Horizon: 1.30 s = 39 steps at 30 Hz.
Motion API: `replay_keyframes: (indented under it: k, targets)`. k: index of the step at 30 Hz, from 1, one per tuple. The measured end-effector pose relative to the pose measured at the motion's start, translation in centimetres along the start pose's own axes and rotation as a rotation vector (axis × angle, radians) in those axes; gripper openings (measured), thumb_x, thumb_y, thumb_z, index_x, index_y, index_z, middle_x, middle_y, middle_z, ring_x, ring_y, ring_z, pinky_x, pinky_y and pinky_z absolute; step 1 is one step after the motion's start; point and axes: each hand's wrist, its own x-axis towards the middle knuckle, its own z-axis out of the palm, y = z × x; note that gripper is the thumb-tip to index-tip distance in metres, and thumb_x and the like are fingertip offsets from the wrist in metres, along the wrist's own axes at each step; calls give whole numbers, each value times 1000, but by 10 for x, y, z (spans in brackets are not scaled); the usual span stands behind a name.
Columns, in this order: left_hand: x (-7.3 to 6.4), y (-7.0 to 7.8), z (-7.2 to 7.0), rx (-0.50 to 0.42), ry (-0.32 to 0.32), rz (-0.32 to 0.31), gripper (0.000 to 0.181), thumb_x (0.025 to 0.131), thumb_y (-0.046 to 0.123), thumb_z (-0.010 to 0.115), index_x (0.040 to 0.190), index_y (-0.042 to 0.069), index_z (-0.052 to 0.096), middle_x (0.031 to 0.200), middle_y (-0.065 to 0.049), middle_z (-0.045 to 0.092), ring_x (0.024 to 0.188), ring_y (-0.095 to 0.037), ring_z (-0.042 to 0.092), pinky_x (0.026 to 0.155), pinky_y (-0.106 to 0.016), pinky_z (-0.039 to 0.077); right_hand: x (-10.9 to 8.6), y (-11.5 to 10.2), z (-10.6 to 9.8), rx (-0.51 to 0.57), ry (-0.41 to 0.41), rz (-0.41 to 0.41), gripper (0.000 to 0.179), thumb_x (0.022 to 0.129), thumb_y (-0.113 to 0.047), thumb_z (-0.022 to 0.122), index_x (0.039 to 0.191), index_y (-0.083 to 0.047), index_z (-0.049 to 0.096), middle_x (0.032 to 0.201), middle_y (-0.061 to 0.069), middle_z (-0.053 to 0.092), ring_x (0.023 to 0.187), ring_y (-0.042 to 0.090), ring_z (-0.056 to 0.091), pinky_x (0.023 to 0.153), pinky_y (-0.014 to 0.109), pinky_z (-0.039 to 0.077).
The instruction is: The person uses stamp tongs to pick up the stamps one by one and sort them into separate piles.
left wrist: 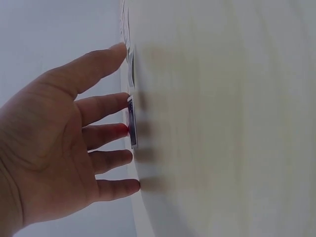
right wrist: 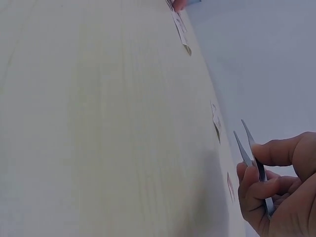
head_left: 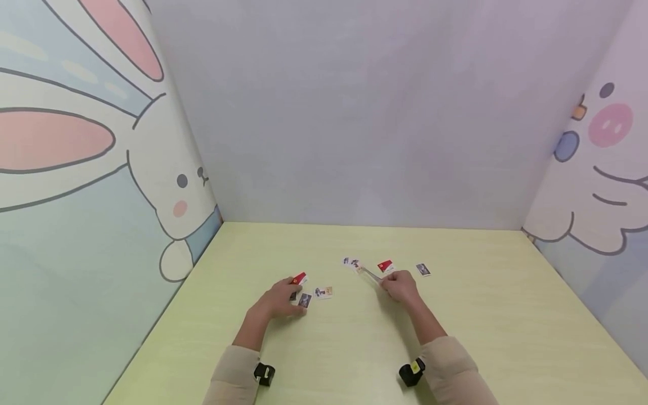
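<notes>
My left hand (head_left: 279, 299) is spread low over small picture cards, its fingertips down at the table. A red-and-white card (head_left: 300, 278) and a dark card (head_left: 305, 300) lie at its fingers, with another dark card partly hidden beneath them. Just right of these is a pale printed card (head_left: 323, 292). Metal tweezers (right wrist: 262, 180) are pinched between thumb and fingers of my right hand (head_left: 401, 286), their two tips apart in the right wrist view. In the head view the tips overlap the end of a pale printed piece (head_left: 352, 262).
Behind my right hand lies a second red-and-white card (head_left: 386, 265). A second uncovered dark card (head_left: 423, 269) is farther right. The pale yellow table (head_left: 476, 304) meets a grey back wall (head_left: 344, 112) and side walls with cartoon animals.
</notes>
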Motion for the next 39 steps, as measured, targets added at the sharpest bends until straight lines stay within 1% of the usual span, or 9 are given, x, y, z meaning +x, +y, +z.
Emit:
replay_keyframes:
  k: [4,8,19,24,26,28,30,35,39]
  targets:
    - [1,0,1,11,-2,4,62,76,37,74,128,6,57,140,-16,39,127,-36,36,98,-51,34,-5,4,-1,29,-15,10,12,84,-7,62,85,5,65,64,6,53,54,14,44,46,24,36]
    - [0,0,2,15,-1,-10,62,77,37,74,128,7,57,139,-15,42,126,-35,37,97,-52,35,-8,7,-2,42,-18,8,12,84,-8,62,85,4,65,65,7,54,53,13,44,45,25,36]
    - [-2,-2,1,8,22,-7,60,77,36,73,128,9,57,136,-15,45,123,-34,41,96,-51,37,-13,7,-4,64,-22,12,12,85,-8,62,86,3,65,68,9,54,53,14,44,46,25,35]
    - [0,-1,0,24,36,-11,61,76,37,75,127,8,58,129,-15,47,108,-29,49,89,-48,43,-16,7,-3,71,-21,11,11,85,-7,62,86,4,65,69,9,54,54,15,44,46,25,36]
    - [1,-1,0,35,36,-11,60,75,38,75,125,8,59,125,-14,48,100,-27,49,84,-46,45,-17,7,-2,78,-25,17,11,85,-7,62,86,3,65,69,8,54,55,15,44,46,25,36]
    - [2,0,1,39,32,-15,60,75,38,75,124,8,60,123,-14,47,97,-25,48,82,-43,45,-18,8,-2,81,-37,14,11,85,-6,62,87,4,65,68,8,54,55,15,44,46,25,37]
    - [2,0,2,45,35,-14,59,75,38,76,123,7,61,124,-15,46,100,-27,48,83,-44,45,-19,8,-1,85,-44,11,10,85,-6,62,86,4,65,67,7,53,55,15,44,46,26,37]
    - [2,1,2,56,49,10,55,76,36,75,120,6,62,134,-17,43,120,-34,41,93,-50,40,-20,8,2,78,-45,-7,9,84,-5,63,85,3,66,64,7,52,53,14,44,46,26,37]
    - [1,3,0,40,40,29,53,76,33,75,120,6,62,134,-16,46,122,-35,41,94,-52,38,-20,8,5,67,-50,-31,8,83,-5,64,84,3,66,63,6,52,53,14,45,46,26,38]
